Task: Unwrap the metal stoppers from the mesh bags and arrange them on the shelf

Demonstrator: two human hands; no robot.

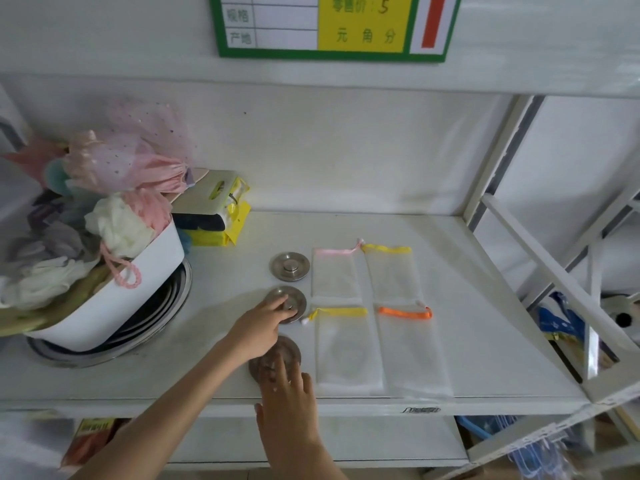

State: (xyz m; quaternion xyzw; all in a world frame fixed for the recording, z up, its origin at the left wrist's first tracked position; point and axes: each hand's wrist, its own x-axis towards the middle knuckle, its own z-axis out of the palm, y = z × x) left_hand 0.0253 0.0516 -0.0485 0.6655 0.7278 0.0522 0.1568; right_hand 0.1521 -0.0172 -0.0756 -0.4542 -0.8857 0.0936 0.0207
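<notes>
A: Stoppers sit in a column on the shelf (485,306), beside the emptied mesh bags (374,317); our left hand (258,327) pinches the middle stopper (294,303) by its knob.

B: To square the line, we judge; our right hand (287,396) rests its spread fingers on the near stopper (291,351), gripping nothing.

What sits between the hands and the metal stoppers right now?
Nothing visible. The left hand is already on the middle stopper, and the right hand on the nearest stopper. The far stopper lies uncovered on the shelf.

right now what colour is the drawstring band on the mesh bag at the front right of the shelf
Orange, on the front right mesh bag; it shows clearly in the head view.
</notes>
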